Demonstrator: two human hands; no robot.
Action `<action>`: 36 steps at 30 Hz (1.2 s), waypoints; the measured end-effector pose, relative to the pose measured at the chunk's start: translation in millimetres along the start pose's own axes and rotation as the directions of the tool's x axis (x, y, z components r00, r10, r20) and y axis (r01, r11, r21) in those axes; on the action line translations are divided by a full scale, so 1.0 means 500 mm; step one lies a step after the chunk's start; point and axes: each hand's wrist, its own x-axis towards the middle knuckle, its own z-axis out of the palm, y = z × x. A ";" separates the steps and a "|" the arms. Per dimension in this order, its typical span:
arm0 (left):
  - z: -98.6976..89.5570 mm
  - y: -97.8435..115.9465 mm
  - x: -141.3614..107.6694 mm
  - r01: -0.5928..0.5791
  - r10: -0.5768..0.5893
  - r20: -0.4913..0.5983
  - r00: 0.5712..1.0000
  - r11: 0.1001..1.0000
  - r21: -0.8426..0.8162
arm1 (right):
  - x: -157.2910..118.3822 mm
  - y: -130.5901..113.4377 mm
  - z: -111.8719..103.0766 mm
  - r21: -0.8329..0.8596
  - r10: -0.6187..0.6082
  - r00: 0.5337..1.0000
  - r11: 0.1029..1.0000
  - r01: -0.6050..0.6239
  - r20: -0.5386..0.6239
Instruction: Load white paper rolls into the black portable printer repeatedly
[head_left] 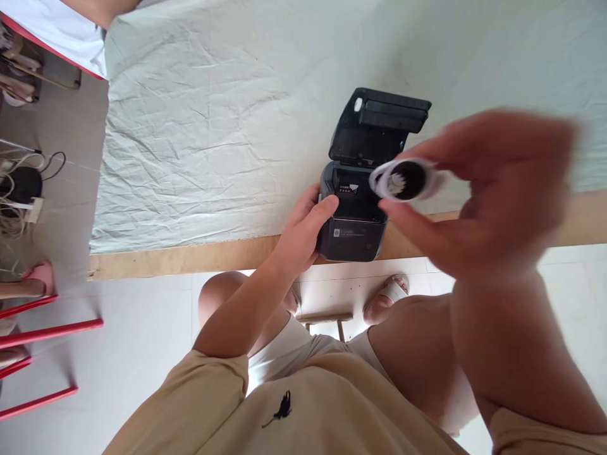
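My left hand (pixel 308 224) grips the left side of a dark portable label printer (pixel 353 240), its thumb on the rim of the open paper bay. The printer's lid (pixel 367 129) is swung up and away from me, and printed text shows inside the bay. Between the thumb and fingers of my right hand (pixel 493 189) is a small white paper roll (pixel 429 183), its round end with a dark core turned toward me. The roll is over the right edge of the bay; I cannot tell whether it touches the printer. Motion blurs the back of my right hand.
A pale green cloth (pixel 203 133) covers the table, whose wooden edge (pixel 190 256) runs in front of me. Another person's arm (pixel 99 9) rests at the upper left. Cables (pixel 14 196) and red stool legs (pixel 52 332) are on the floor at left.
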 end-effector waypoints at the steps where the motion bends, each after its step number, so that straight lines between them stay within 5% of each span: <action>1: 0.000 -0.001 -0.001 -0.005 0.005 -0.003 1.000 1.000 0.001 | -0.001 -0.017 0.014 -0.065 -0.059 0.998 0.996 0.057 -0.025; 5: -0.002 -0.001 -0.005 -0.009 0.009 0.005 1.000 1.000 0.015 | 0.003 -0.017 0.042 -0.271 -0.230 0.972 0.940 0.209 -0.048; 14: -0.001 0.004 -0.005 -0.002 0.002 0.014 1.000 1.000 0.012 | 0.007 0.014 0.057 -0.213 -0.276 0.961 0.940 0.268 -0.006; 26: -0.017 -0.002 -0.002 -0.074 0.072 0.064 0.995 0.996 0.039 | -0.015 -0.014 0.052 0.000 -0.404 0.914 0.915 0.404 0.032; 31: -0.020 -0.006 -0.004 -0.076 0.073 0.040 0.996 0.994 0.074 | -0.014 0.011 0.036 -0.044 -0.248 0.943 0.969 0.244 -0.223; 36: -0.020 -0.006 -0.005 -0.090 0.085 0.057 0.995 0.990 0.106 | -0.016 0.031 0.030 -0.080 -0.066 0.992 0.995 0.057 -0.106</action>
